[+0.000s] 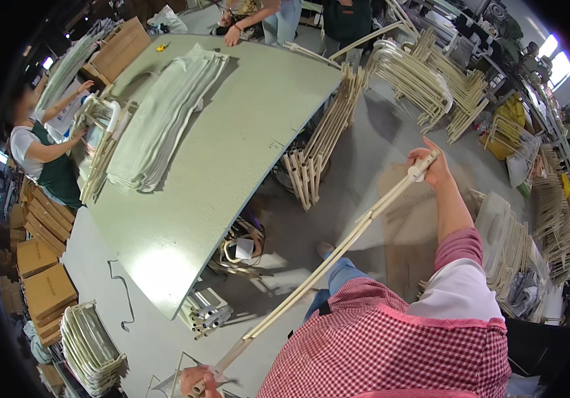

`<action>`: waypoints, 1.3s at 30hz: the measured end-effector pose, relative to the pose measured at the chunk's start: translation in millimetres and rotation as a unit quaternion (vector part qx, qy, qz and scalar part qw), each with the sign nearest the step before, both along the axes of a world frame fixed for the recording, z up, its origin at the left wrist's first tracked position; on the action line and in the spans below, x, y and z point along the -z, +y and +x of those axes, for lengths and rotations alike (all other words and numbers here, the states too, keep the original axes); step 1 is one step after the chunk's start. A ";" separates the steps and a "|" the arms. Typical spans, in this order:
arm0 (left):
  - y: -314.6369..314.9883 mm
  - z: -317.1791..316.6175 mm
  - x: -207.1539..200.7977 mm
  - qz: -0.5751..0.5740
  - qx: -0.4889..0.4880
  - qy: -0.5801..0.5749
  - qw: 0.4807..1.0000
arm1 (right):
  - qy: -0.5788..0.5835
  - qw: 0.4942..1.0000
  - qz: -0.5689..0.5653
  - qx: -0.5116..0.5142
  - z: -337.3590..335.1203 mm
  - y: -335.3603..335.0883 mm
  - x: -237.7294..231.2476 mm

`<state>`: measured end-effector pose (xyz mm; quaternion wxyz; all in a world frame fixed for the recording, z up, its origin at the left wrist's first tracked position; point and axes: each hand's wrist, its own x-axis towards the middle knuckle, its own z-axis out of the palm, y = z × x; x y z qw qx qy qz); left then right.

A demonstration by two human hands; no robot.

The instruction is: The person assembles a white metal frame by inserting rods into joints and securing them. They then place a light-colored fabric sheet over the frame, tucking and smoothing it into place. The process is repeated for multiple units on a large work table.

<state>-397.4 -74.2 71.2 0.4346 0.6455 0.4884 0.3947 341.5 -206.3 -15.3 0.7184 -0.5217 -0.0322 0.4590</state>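
Observation:
A long bundle of cream metal tubes [325, 264] runs slantwise across the front of my body. At its upper right end, beside a white collar-like fitting [417, 174], my right hand [439, 171] is closed around the tubes. The lower left end is in my left hand [200, 382], whose fingers wrap round it near the bottom of the picture. Something pale or see-through covers the tubes just above that hand; I cannot make out what it is.
A large greenish table [252, 113] carries a stack of pale fabric pieces [165, 119]. A co-worker in a green apron [56, 159] handles white frames at its left; others stand beyond it. Bundled tubes [325, 136], stacked frames [89, 345] and cardboard boxes [47, 286] stand around.

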 end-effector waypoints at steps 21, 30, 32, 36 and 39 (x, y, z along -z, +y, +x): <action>-66.7 36.2 -91.4 0.020 0.097 0.037 0.994 | -0.152 0.935 0.073 0.314 -64.7 1.3 -69.2; 70.3 -80.1 -10.9 -0.109 -0.180 -0.150 0.966 | -0.615 0.746 -0.240 -0.087 -96.4 115.7 -82.6; 87.1 -81.8 34.3 -0.148 -0.160 -0.090 0.972 | -0.634 0.659 -0.376 -0.148 -127.0 147.4 -23.2; 77.4 -83.0 150.4 -0.095 -0.334 0.079 0.935 | -0.600 0.629 -0.411 -0.274 -140.0 177.7 78.2; 77.3 -85.5 220.9 -0.067 -0.333 0.235 0.911 | -0.585 0.597 -0.440 -0.329 -136.1 197.4 120.6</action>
